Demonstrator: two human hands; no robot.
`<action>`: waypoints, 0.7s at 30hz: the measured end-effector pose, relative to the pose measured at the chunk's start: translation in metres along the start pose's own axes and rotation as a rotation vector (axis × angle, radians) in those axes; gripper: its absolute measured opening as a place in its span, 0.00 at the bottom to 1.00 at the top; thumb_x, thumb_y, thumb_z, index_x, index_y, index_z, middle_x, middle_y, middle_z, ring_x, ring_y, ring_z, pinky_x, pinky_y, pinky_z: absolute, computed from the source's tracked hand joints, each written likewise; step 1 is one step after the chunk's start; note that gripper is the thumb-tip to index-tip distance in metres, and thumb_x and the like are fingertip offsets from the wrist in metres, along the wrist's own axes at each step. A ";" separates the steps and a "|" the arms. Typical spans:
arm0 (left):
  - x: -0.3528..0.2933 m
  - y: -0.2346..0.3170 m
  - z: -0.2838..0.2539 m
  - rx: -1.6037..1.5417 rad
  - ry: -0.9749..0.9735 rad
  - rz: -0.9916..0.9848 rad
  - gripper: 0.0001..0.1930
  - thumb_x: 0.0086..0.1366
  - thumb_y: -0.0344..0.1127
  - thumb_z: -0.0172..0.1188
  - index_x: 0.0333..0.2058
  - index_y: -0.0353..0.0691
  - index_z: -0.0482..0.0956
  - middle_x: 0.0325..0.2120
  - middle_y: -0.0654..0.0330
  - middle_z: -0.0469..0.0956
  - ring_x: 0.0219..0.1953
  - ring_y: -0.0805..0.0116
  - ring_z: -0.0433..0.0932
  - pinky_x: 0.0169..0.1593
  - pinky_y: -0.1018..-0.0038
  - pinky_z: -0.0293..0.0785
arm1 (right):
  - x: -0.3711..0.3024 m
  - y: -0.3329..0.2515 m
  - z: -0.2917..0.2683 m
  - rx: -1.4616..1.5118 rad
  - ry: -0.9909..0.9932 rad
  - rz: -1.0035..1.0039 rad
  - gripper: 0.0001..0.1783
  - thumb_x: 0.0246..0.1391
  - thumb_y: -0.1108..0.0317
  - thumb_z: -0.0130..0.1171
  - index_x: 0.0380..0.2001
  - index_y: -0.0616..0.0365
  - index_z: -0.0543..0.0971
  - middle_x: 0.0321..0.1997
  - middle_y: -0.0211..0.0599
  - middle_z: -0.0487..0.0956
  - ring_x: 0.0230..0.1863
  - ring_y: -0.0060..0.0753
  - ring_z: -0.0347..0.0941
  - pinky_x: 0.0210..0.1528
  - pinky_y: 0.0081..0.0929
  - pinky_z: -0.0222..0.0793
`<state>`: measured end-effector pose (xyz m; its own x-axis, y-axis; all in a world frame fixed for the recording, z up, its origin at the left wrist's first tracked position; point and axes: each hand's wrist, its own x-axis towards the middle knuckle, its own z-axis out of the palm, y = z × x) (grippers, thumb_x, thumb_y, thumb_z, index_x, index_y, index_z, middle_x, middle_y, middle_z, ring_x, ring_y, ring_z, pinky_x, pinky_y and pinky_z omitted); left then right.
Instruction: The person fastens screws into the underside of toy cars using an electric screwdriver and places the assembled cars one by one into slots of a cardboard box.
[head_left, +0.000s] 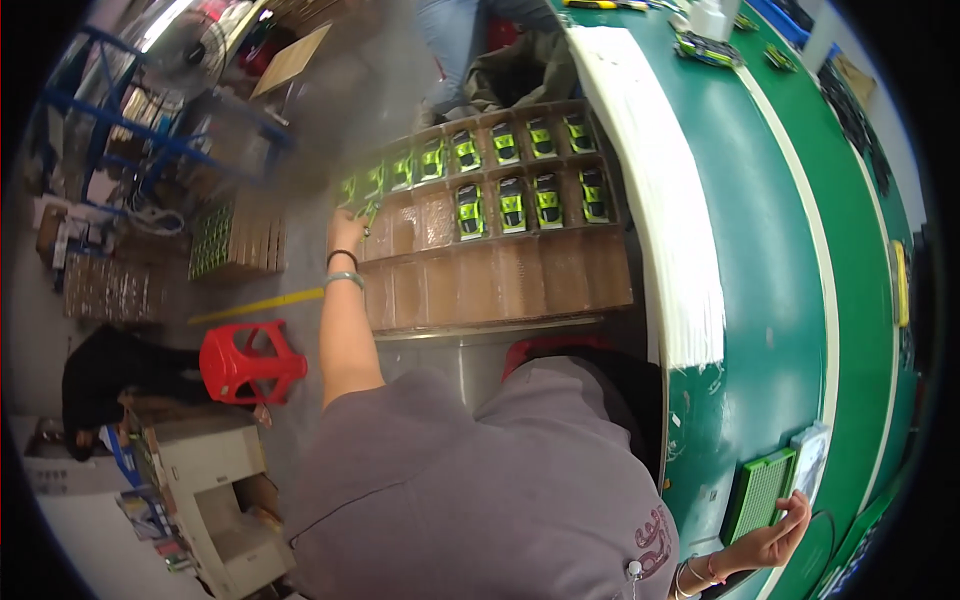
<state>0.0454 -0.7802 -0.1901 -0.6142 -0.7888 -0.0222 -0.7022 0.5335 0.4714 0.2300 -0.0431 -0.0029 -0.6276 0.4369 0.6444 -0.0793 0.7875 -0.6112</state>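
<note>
My left hand reaches out over the left end of a brown moulded tray. Its fingers are closed on a green-and-black toy car, partly blurred and covered by the hand. More such cars fill the tray's far row, and several, like this toy car, stand in the right part of the middle row. The near row's compartments hold no cars. At the lower right, my right hand is loosely curled with nothing visible in it. Beside it lie a green gridded tray and a pale flat device.
A long green workbench with a white strip runs along the right. On the left floor are a red stool and stacked trays. One person's legs show beyond the tray; another person is at the left.
</note>
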 end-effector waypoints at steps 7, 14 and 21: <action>-0.047 0.009 -0.006 0.220 0.066 -0.298 0.23 0.57 0.42 0.57 0.48 0.36 0.67 0.43 0.46 0.74 0.46 0.49 0.73 0.48 0.59 0.70 | -0.002 0.025 0.001 -0.080 0.025 0.050 0.15 0.61 0.67 0.47 0.33 0.70 0.77 0.25 0.33 0.73 0.25 0.22 0.65 0.32 0.18 0.65; 0.005 -0.050 0.013 0.191 0.286 -0.135 0.20 0.56 0.41 0.57 0.46 0.38 0.70 0.42 0.48 0.75 0.48 0.47 0.70 0.52 0.56 0.65 | -0.002 0.035 0.003 -0.129 0.049 0.083 0.15 0.61 0.66 0.47 0.33 0.70 0.77 0.24 0.32 0.73 0.25 0.21 0.66 0.31 0.17 0.64; 0.022 -0.052 0.042 0.110 0.383 -0.016 0.16 0.53 0.38 0.58 0.40 0.38 0.74 0.41 0.44 0.72 0.47 0.46 0.68 0.51 0.54 0.61 | -0.003 0.015 0.014 -0.067 0.000 0.129 0.12 0.60 0.72 0.46 0.27 0.69 0.73 0.25 0.35 0.71 0.24 0.22 0.63 0.31 0.18 0.61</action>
<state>0.0533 -0.8120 -0.2516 -0.4387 -0.8431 0.3109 -0.7580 0.5331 0.3758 0.2199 -0.0383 -0.0207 -0.6290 0.5365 0.5626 0.0540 0.7521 -0.6568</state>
